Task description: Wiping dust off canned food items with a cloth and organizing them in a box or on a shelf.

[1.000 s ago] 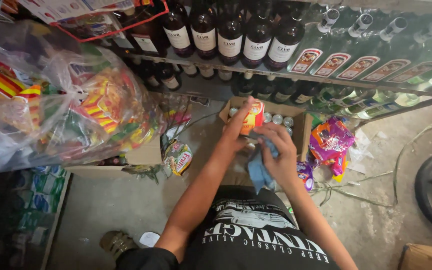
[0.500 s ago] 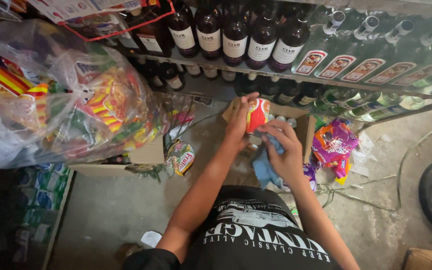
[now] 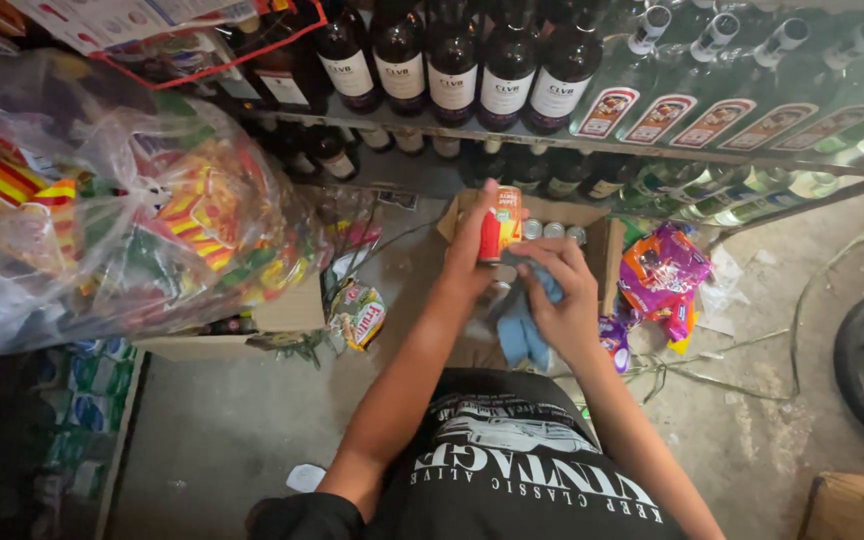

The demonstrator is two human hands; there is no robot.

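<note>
Left hand (image 3: 472,262) up front, fingers wrapped round a small orange-and-red can (image 3: 500,224), holding it upright. Right hand (image 3: 560,300) just beside it, fingers bunched on a blue cloth (image 3: 522,325) pressed to the can's lower side. Just beyond the fingers, a cardboard box (image 3: 607,245) of can tops; dark bottles (image 3: 452,60) on the shelf above.

Shelf (image 3: 652,150) carrying a row of dark glass bottles (image 3: 452,70) and clear bottles (image 3: 752,110) lying tilted. Concrete floor (image 3: 222,430) bearing an open cardboard box (image 3: 602,245) of cans, colourful snack packets (image 3: 657,275) and a bulging clear plastic bag (image 3: 122,200).
</note>
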